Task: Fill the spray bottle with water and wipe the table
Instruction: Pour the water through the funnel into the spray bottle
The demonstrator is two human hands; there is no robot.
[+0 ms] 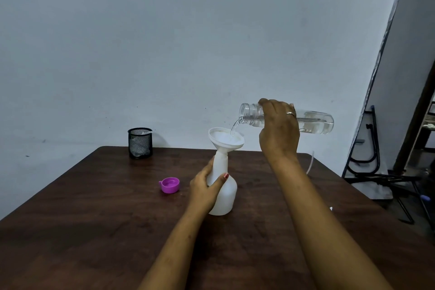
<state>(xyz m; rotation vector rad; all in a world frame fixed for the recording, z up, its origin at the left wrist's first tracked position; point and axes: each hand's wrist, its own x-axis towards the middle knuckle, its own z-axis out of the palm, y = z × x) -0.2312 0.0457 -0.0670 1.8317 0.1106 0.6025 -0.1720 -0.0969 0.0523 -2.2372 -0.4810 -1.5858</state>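
Left hand [204,187] grips sprayer [223,192] mid-table to steady funnel [226,141]; right hand [279,130] clasps tipped bottle [313,122], pouring, seemingly on target.

The spray bottle [223,192] stands upright near the middle of the worktop [94,231], a funnel [226,140] seated in its neck. The left hand [206,189] wraps the bottle from the left. Above and right of the funnel, the right hand [280,130] holds a water bottle [315,122] on its side, mouth over the funnel. A cap [170,185] lies on the worktop left of the spray bottle; a mesh cup [140,143] stands at the far edge, further left
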